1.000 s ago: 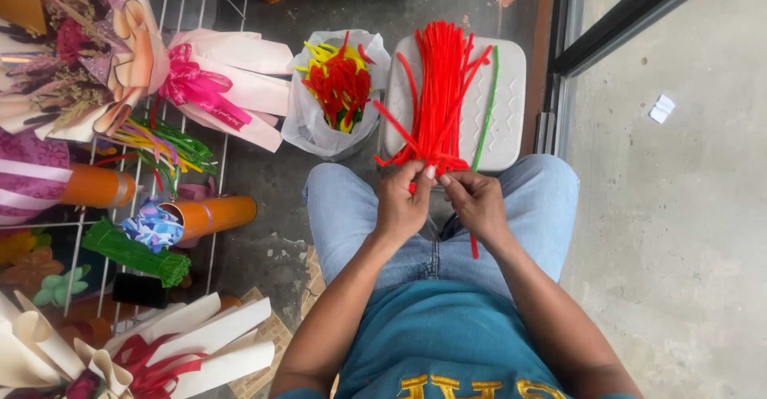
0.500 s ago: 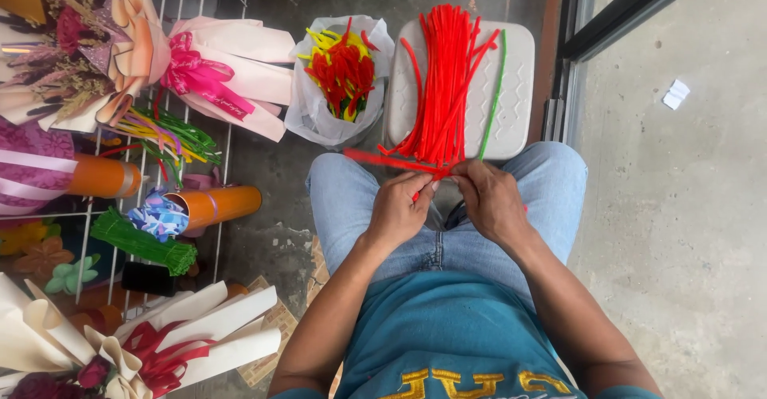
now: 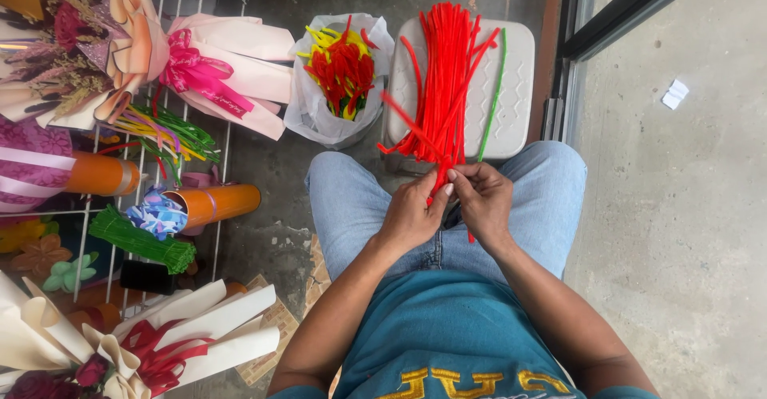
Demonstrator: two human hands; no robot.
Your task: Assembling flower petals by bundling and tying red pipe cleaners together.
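Note:
My left hand (image 3: pixel 411 211) and my right hand (image 3: pixel 482 199) meet over my lap, both pinching the near ends of a few red pipe cleaners (image 3: pixel 431 155). The held strands fan away from me toward a long bundle of red pipe cleaners (image 3: pixel 449 63) lying on a white plastic stool (image 3: pixel 519 71). One green pipe cleaner (image 3: pixel 493 99) lies along the right of that bundle. I sit with both knees in blue jeans just below the stool.
A white plastic bag (image 3: pixel 319 115) holding red and yellow pipe cleaners stands left of the stool. Paper-wrapped bouquets (image 3: pixel 232 63), orange tubes (image 3: pixel 224 203) and a green bundle (image 3: pixel 140 239) crowd a white wire rack at left. A door track (image 3: pixel 559 87) and bare concrete floor lie right.
The held red strands have swung from lying crosswise to pointing up toward the stool. My hands stay together over my lap, shifted slightly right.

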